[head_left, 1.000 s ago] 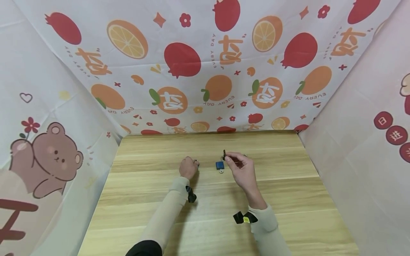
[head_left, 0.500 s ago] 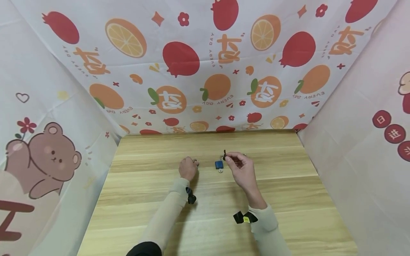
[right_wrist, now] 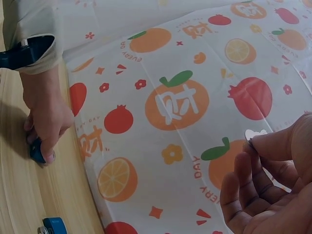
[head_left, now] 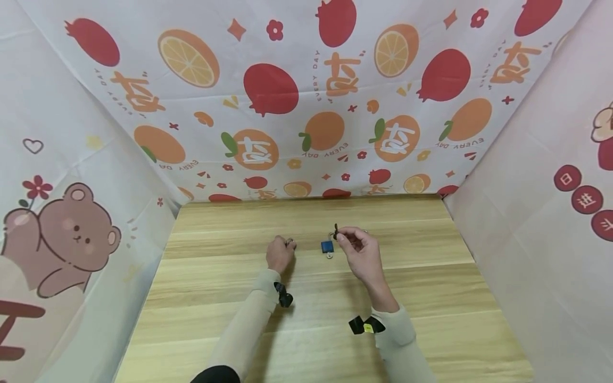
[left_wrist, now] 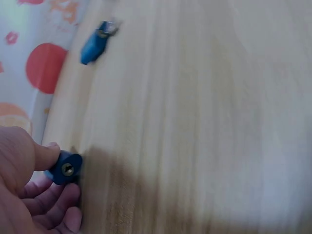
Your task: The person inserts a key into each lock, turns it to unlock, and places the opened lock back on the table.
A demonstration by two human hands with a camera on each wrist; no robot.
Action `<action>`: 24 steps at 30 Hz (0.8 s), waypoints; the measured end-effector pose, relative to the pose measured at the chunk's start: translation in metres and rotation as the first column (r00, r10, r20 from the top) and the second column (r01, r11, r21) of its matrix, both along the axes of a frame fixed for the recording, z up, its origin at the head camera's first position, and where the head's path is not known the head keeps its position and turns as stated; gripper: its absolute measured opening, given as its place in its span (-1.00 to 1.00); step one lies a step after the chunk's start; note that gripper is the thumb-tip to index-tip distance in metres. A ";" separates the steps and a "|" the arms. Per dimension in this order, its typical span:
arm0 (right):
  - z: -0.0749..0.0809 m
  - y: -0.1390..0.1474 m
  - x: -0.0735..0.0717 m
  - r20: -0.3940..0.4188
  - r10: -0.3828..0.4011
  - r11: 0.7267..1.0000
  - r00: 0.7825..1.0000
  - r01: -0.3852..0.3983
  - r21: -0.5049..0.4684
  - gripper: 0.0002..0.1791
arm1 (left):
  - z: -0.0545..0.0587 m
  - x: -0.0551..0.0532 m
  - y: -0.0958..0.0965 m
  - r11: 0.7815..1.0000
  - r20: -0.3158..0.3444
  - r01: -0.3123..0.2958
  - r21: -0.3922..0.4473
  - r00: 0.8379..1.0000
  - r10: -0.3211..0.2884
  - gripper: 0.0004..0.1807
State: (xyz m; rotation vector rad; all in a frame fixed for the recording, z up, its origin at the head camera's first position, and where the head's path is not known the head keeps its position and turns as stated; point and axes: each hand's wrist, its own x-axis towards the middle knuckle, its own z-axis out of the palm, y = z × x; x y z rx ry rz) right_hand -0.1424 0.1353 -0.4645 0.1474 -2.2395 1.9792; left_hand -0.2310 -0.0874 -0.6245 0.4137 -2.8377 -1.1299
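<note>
My left hand holds a blue padlock low over the wooden table. Its keyhole faces the left wrist camera, and the fingers cover much of its body. A second blue padlock lies on the table between the hands, with a silver key at its lower end. My right hand pinches a small key between thumb and forefinger, raised beside that second padlock. It looks silver in the right wrist view and dark in the head view. Something silver shows past the right hand's knuckles; its kind is unclear.
The light wood table ends at a fruit-printed cloth wall behind. Printed cloth walls also stand at the left and right. Black cameras are strapped to both wrists.
My left hand has shifted slightly left and toward me, turning the padlock a little. The right hand keeps its place with the key, and the second padlock lies still.
</note>
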 end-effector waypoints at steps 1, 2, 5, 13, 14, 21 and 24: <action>-0.001 0.000 0.000 0.000 0.001 1.000 1.000 -0.001 0.000 -0.82 | 0.000 0.001 -0.002 1.000 -0.016 -0.010 0.022 1.000 0.010 -0.69; -0.001 0.000 0.000 0.000 0.001 1.000 1.000 -0.001 0.000 -0.81 | 0.001 0.002 -0.003 0.999 -0.032 -0.018 0.039 0.999 0.019 -0.72; -0.001 -0.001 0.000 0.002 0.002 1.000 1.000 -0.002 0.002 -0.79 | 0.006 0.004 -0.007 0.994 -0.073 -0.054 0.098 0.995 0.062 -0.80; 0.001 -0.001 0.000 -0.005 0.007 1.000 1.000 -0.007 0.004 -0.80 | 0.033 0.002 -0.013 0.961 -0.086 -0.093 0.260 0.989 0.119 -0.78; 0.001 -0.002 0.000 -0.006 0.011 1.000 1.000 -0.011 0.004 -0.80 | 0.037 0.001 -0.014 0.958 -0.082 -0.097 0.271 0.989 0.123 -0.77; 0.001 -0.005 -0.001 -0.010 0.012 1.000 1.000 -0.012 0.004 -0.82 | 0.061 0.000 -0.016 0.932 -0.059 -0.121 0.342 0.987 0.149 -0.74; 0.002 -0.007 0.000 -0.010 0.018 1.000 1.000 -0.017 0.006 -0.82 | 0.071 0.003 -0.015 0.910 -0.065 -0.101 0.402 0.988 0.138 -0.74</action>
